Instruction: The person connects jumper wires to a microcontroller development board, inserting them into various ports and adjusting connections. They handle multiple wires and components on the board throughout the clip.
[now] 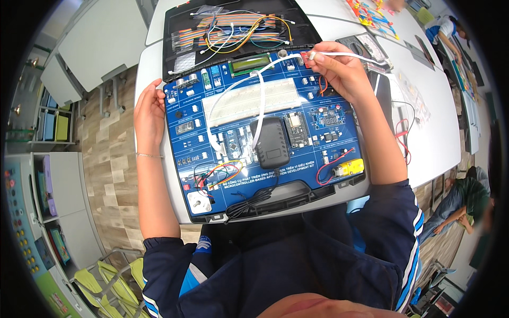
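A blue microcontroller training board lies in an opened black case in front of me. My right hand pinches the plug end of a white connector cable above the board's far right corner, near a small red module. My left hand is closed around the left edge of the case, its fingertips at the board's far left corner. Another white cable loops over the white breadboard and small green display. A black power adapter rests on the board's middle.
The raised case lid holds ribbon cables and loose wires. A yellow gear motor sits near right on the board. Right of the case, a multimeter lies on the white table. Other people are at the right; green chairs stand lower left.
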Demonstrator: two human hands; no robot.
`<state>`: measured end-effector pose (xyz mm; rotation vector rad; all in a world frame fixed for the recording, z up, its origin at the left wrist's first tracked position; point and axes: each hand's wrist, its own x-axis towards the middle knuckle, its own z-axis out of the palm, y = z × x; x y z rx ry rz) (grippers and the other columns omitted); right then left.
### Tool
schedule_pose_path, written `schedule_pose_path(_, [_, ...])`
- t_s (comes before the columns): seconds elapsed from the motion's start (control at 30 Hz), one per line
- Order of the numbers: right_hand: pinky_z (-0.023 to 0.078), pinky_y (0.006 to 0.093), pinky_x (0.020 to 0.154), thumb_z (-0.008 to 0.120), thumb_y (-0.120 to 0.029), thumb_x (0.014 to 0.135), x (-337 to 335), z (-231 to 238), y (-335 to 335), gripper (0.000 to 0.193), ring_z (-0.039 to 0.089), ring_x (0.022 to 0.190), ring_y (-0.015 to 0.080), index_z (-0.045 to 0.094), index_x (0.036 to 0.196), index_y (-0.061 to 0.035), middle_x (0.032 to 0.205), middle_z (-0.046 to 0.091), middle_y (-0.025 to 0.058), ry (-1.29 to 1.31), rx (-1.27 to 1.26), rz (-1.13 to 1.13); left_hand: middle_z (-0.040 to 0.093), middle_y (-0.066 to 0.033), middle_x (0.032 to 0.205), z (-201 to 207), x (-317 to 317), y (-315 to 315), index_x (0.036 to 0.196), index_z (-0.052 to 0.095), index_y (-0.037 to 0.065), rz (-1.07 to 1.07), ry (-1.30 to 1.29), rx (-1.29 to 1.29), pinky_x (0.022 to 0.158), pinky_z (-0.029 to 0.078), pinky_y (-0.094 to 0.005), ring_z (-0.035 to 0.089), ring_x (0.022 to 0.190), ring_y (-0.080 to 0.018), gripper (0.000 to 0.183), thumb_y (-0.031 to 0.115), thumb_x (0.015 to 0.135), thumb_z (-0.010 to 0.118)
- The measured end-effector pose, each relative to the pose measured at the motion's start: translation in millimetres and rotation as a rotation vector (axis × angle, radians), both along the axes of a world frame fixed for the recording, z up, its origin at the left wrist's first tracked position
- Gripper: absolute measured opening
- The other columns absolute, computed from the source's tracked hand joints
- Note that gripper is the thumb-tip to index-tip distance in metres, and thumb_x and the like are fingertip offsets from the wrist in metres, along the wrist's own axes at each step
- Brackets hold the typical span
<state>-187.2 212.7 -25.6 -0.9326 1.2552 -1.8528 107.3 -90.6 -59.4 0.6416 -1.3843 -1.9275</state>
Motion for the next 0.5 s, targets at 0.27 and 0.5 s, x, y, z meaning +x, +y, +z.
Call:
schedule_pose_path(0.27, [0.056, 0.0263, 0.076, 0.073, -0.01, 0.086, 8, 17, -11, 0.019, 0.071, 0.086, 0.0124, 0.072, 0.104, -0.0058, 0.093, 0.075, 0.0048, 0.936, 0.413, -0.281, 0.056, 0.0003, 0.083, -3, 0, -5, 0.127, 0.056, -0.006, 0.002, 0.003, 0.018, 0.07, 0.043, -0.0194, 0.05, 0.076, -0.0062, 0.034, 0.016, 0.102, 0.053])
schedule_pose_path(0.5, [0.055, 0.0293, 0.069, 0.072, -0.01, 0.087, 24, 25, -16, 0.014, 0.067, 0.069, 0.0161, 0.072, 0.1, -0.0078, 0.083, 0.073, 0.0061, 1.183, 0.385, -0.288, 0.056, 0.0008, 0.083, -2, -2, -2, 0.127, 0.056, -0.006, 0.003, -0.004, 0.016, 0.071, 0.043, -0.0196, 0.05, 0.077, -0.006, 0.035, 0.018, 0.102, 0.053])
